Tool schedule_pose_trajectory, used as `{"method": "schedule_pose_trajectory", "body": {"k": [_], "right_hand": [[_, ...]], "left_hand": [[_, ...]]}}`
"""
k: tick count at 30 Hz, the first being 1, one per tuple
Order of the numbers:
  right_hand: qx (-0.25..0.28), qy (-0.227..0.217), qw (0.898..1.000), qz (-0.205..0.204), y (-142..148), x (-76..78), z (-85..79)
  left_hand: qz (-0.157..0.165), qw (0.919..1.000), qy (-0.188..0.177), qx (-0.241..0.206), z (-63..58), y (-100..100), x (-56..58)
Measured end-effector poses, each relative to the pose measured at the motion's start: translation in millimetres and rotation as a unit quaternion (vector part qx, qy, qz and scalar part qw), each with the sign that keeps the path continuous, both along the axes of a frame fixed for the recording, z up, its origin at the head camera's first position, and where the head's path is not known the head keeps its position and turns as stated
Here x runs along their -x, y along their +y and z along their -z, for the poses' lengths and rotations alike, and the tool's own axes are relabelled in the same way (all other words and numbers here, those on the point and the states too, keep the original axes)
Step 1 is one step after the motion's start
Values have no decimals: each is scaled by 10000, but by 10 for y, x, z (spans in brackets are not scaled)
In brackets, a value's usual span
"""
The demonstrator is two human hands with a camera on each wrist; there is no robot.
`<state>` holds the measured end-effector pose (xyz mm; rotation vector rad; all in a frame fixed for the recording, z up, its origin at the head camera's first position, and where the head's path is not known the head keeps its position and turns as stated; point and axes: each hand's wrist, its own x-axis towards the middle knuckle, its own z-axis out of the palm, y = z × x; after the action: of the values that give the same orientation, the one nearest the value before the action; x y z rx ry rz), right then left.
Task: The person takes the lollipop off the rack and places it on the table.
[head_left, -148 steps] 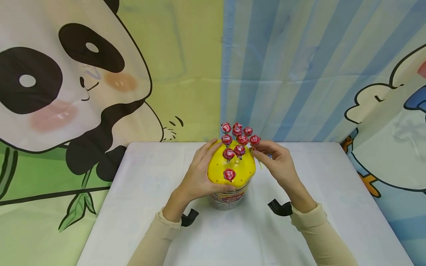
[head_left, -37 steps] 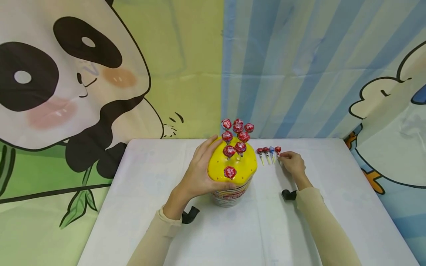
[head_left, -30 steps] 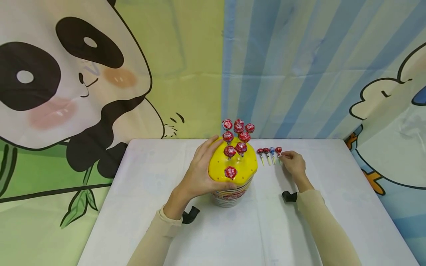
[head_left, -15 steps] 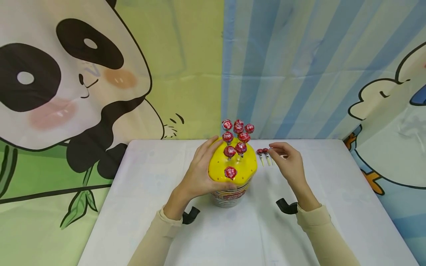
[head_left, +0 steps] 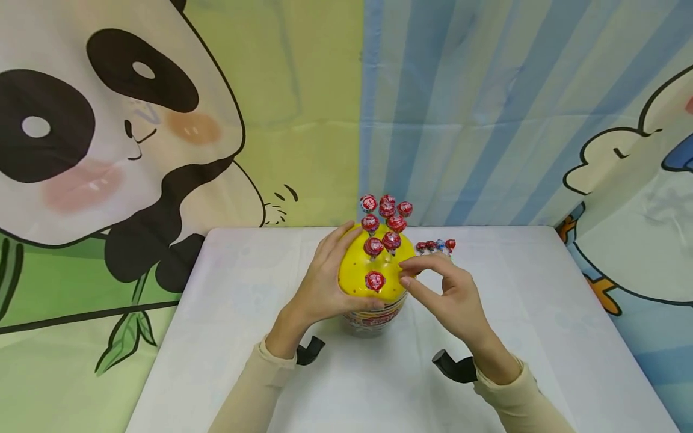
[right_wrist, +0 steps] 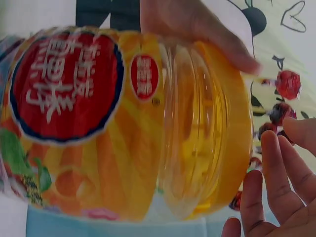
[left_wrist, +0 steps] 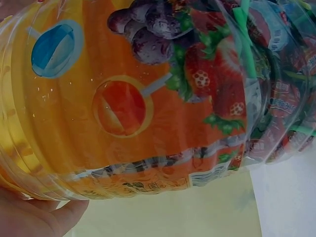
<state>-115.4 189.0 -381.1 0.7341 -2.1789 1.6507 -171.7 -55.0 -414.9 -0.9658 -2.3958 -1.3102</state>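
A clear plastic lollipop jar [head_left: 373, 316] with a yellow lid [head_left: 354, 270] stands on the table. Several red-wrapped lollipops [head_left: 391, 241] stick up from holes in the lid, and one sits alone near the front [head_left: 375, 281]. My left hand [head_left: 319, 288] grips the lid from the left, thumb across its front edge. At the lid's right edge hovers my right hand [head_left: 452, 294], thumb and forefinger a little apart, nothing visible between them. In the right wrist view, its fingers [right_wrist: 276, 173] are spread beside the lid. The left wrist view shows the jar's orange fruit label [left_wrist: 163, 118].
On the white table [head_left: 227, 337], right of the jar, lies a row of several loose lollipops [head_left: 430, 245], one of them blue; their sticks are partly hidden behind my right hand. Cartoon-printed cloth [head_left: 303, 120] hangs at the table's back edge.
The lollipop my right hand held by the lid's right edge now lies in the row on the table. My right hand has come back left to the lid. The left hand keeps its grip.
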Motion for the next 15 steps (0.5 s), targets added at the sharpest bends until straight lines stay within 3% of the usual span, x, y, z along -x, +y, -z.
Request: {"method": "schedule_pose_trajectory", "body": {"k": [15], "right_hand": [[-637,431,9970,83,-252,-97,1]], "left_hand": [[82,9996,273,18,-4,-12,12]]}}
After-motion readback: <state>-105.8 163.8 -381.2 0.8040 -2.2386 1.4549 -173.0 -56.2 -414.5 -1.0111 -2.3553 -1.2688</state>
